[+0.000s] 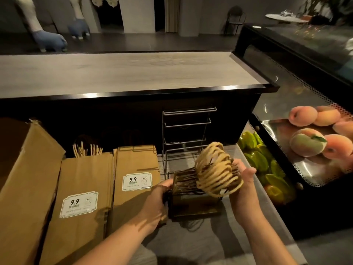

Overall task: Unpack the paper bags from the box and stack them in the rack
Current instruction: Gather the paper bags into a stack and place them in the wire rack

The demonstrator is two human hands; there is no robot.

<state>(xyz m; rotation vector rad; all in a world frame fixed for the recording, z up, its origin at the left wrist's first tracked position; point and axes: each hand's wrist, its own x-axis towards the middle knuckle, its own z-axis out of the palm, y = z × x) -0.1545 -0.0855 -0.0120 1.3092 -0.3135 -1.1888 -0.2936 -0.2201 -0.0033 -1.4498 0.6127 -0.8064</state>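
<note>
Your left hand [158, 197] is closed around the near end of a thick bundle of paper bags [186, 180], and your right hand [243, 180] lies open, palm pressed flat to its far side under the looped twine handles [215, 169]; the bundle hangs over the wire rack [188, 131], just right of the bags standing in the box [28, 169]. It should feel light but loose, so keep squeezing the stiff folded edges, not the floppy handles, or the sheets may fan apart.
</note>
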